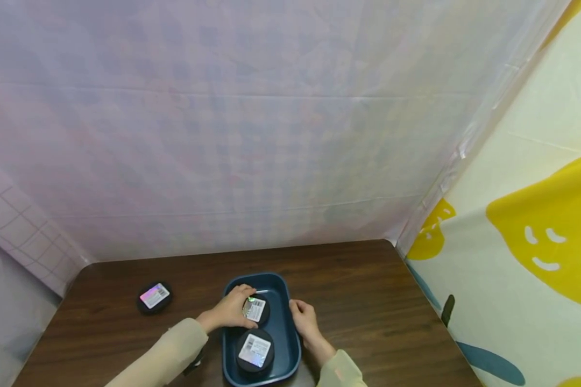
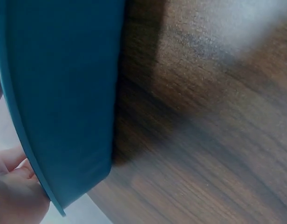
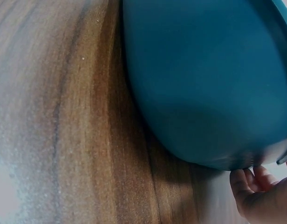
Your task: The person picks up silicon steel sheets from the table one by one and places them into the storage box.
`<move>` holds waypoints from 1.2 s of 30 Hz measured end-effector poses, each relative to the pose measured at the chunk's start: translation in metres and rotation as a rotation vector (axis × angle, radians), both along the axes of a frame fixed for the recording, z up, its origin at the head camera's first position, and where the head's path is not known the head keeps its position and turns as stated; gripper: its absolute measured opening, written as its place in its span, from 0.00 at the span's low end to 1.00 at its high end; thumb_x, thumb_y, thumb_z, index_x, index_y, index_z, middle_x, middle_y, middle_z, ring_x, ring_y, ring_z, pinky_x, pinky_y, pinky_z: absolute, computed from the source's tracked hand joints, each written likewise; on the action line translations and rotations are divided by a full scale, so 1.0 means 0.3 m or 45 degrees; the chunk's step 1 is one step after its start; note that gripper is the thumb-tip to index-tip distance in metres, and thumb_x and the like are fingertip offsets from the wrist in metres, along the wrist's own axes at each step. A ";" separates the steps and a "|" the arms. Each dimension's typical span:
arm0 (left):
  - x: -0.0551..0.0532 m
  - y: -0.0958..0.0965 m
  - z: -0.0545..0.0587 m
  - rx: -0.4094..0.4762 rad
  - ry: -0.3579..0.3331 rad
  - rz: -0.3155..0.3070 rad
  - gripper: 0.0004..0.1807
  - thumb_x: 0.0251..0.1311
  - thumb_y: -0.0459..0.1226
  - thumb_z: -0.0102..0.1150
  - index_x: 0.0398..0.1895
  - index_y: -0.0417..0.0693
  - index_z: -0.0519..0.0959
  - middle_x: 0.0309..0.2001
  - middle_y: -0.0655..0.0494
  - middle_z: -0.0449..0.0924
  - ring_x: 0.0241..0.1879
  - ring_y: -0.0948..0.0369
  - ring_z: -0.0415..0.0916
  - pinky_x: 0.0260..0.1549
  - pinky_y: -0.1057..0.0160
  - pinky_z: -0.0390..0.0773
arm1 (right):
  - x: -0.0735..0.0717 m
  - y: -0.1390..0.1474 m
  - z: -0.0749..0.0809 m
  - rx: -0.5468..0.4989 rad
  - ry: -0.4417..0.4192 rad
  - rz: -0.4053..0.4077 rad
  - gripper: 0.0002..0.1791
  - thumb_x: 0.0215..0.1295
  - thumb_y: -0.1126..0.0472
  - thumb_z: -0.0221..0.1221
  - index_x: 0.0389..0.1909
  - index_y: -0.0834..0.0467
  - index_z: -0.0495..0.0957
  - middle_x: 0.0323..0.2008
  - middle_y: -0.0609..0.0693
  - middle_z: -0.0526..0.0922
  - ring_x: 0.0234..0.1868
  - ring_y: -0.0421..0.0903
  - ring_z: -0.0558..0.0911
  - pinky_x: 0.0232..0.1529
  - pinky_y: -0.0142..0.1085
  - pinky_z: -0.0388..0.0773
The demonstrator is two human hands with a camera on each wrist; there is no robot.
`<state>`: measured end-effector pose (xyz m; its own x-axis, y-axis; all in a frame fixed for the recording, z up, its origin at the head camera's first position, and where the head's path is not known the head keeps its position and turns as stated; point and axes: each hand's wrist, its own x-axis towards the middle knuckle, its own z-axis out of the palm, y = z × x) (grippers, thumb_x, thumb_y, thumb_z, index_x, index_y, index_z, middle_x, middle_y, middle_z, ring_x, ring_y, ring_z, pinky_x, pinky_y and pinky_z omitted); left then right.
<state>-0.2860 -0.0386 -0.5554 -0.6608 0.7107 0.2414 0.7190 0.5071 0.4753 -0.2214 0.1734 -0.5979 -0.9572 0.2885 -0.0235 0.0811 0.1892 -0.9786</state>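
Observation:
A deep blue rectangular tray with rounded corners stands on the wooden table. Inside it lie two black round disc-like things with white barcode labels: a far disc and a near disc. My left hand reaches over the tray's left rim and grips the far disc, fingers at its back and thumb at its front. At the right rim, my right hand holds the tray's edge. In the right wrist view, fingers touch the tray's outer wall. The discs are out of sight in both wrist views.
Another black labelled disc lies on the table, left of the tray. A small dark item is partly hidden by the left sleeve. A pale curtain hangs behind the table, and a lemon-print cloth hangs at the right.

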 end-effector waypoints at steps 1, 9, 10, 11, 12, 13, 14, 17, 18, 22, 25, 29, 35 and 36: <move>0.002 -0.003 0.001 0.015 0.002 0.003 0.46 0.29 0.46 0.79 0.50 0.23 0.72 0.47 0.40 0.74 0.47 0.46 0.71 0.48 0.49 0.72 | 0.001 0.000 0.000 -0.003 0.000 0.000 0.17 0.67 0.61 0.53 0.42 0.74 0.78 0.39 0.63 0.82 0.38 0.49 0.78 0.41 0.39 0.75; 0.001 -0.041 0.030 0.077 -0.030 0.080 0.45 0.29 0.45 0.78 0.51 0.24 0.73 0.47 0.40 0.75 0.48 0.44 0.72 0.49 0.46 0.71 | 0.002 -0.002 -0.002 0.004 0.004 -0.004 0.16 0.66 0.62 0.53 0.42 0.74 0.78 0.39 0.63 0.82 0.39 0.49 0.78 0.41 0.39 0.75; 0.000 -0.047 0.037 0.072 -0.037 0.090 0.45 0.30 0.45 0.78 0.51 0.25 0.72 0.48 0.39 0.74 0.48 0.44 0.71 0.49 0.45 0.71 | 0.003 -0.003 -0.002 0.005 0.001 -0.004 0.17 0.67 0.62 0.53 0.42 0.74 0.78 0.39 0.63 0.82 0.39 0.50 0.78 0.41 0.39 0.75; -0.002 -0.053 0.044 0.066 -0.043 0.098 0.45 0.30 0.45 0.78 0.51 0.25 0.72 0.48 0.39 0.74 0.49 0.44 0.71 0.50 0.45 0.71 | 0.003 -0.003 -0.001 0.004 -0.002 -0.002 0.17 0.67 0.61 0.53 0.42 0.74 0.78 0.40 0.63 0.82 0.39 0.50 0.78 0.42 0.39 0.75; -0.004 -0.060 0.051 0.064 -0.042 0.103 0.45 0.30 0.44 0.78 0.52 0.25 0.72 0.48 0.39 0.74 0.49 0.43 0.71 0.50 0.45 0.70 | 0.003 -0.003 -0.002 0.003 -0.002 0.000 0.17 0.67 0.61 0.53 0.42 0.74 0.78 0.40 0.63 0.82 0.39 0.50 0.78 0.42 0.39 0.75; -0.007 -0.067 0.059 0.061 -0.038 0.106 0.45 0.30 0.44 0.77 0.52 0.25 0.72 0.48 0.39 0.73 0.49 0.44 0.71 0.50 0.45 0.70 | 0.002 -0.003 -0.003 0.002 -0.002 0.002 0.17 0.67 0.61 0.53 0.43 0.74 0.78 0.40 0.63 0.82 0.40 0.50 0.78 0.42 0.39 0.75; -0.009 -0.075 0.067 0.061 -0.028 0.105 0.45 0.30 0.44 0.78 0.52 0.25 0.72 0.48 0.39 0.73 0.49 0.43 0.71 0.49 0.45 0.71 | 0.002 -0.003 -0.003 0.000 -0.002 0.006 0.17 0.67 0.61 0.53 0.43 0.74 0.78 0.40 0.64 0.82 0.40 0.50 0.78 0.42 0.39 0.75; -0.018 -0.101 0.093 0.072 0.009 0.103 0.44 0.30 0.43 0.78 0.51 0.24 0.71 0.48 0.38 0.73 0.48 0.43 0.71 0.49 0.44 0.71 | 0.001 -0.001 -0.005 -0.007 -0.001 0.014 0.17 0.67 0.61 0.53 0.43 0.74 0.78 0.40 0.64 0.81 0.40 0.51 0.78 0.41 0.39 0.75; -0.021 -0.111 0.102 0.074 0.025 0.105 0.45 0.30 0.43 0.78 0.51 0.24 0.71 0.48 0.38 0.73 0.48 0.42 0.71 0.48 0.43 0.71 | 0.001 0.000 -0.006 -0.005 0.000 0.016 0.18 0.67 0.61 0.53 0.43 0.74 0.78 0.40 0.64 0.81 0.40 0.51 0.78 0.42 0.39 0.75; -0.030 -0.157 0.134 0.088 0.033 0.140 0.45 0.29 0.43 0.78 0.51 0.23 0.71 0.48 0.36 0.73 0.49 0.41 0.71 0.48 0.41 0.69 | 0.002 0.003 -0.006 0.015 0.001 0.021 0.18 0.68 0.61 0.52 0.44 0.75 0.77 0.41 0.65 0.81 0.41 0.52 0.78 0.43 0.40 0.75; -0.035 -0.195 0.155 0.098 0.011 0.178 0.45 0.29 0.42 0.78 0.52 0.23 0.71 0.48 0.36 0.73 0.49 0.39 0.70 0.48 0.40 0.68 | 0.002 0.006 -0.006 0.018 0.004 0.022 0.18 0.68 0.61 0.52 0.44 0.75 0.77 0.42 0.65 0.81 0.42 0.52 0.78 0.44 0.40 0.75; -0.039 -0.249 0.185 0.082 0.023 0.241 0.45 0.30 0.41 0.78 0.52 0.23 0.70 0.49 0.34 0.72 0.50 0.38 0.69 0.49 0.39 0.68 | 0.000 0.008 -0.005 0.015 -0.003 0.025 0.18 0.68 0.61 0.52 0.44 0.75 0.77 0.42 0.65 0.81 0.43 0.53 0.78 0.45 0.41 0.74; -0.022 -0.328 0.232 0.059 0.013 0.335 0.45 0.34 0.41 0.78 0.54 0.23 0.69 0.51 0.32 0.70 0.50 0.37 0.69 0.48 0.41 0.70 | 0.000 0.013 -0.002 0.019 -0.033 0.033 0.19 0.68 0.59 0.52 0.45 0.74 0.77 0.43 0.64 0.81 0.44 0.53 0.78 0.45 0.41 0.74; -0.017 -0.341 0.238 0.051 -0.003 0.350 0.45 0.35 0.41 0.77 0.55 0.23 0.68 0.52 0.31 0.70 0.51 0.36 0.68 0.48 0.40 0.70 | 0.000 0.013 -0.002 0.016 -0.035 0.034 0.19 0.68 0.59 0.52 0.45 0.74 0.77 0.42 0.64 0.81 0.43 0.53 0.78 0.45 0.41 0.74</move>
<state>-0.2911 -0.1409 -0.4839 -0.8282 0.4945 0.2637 0.5557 0.6637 0.5007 -0.2214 0.1772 -0.5984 -0.9637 0.2630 -0.0466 0.1027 0.2038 -0.9736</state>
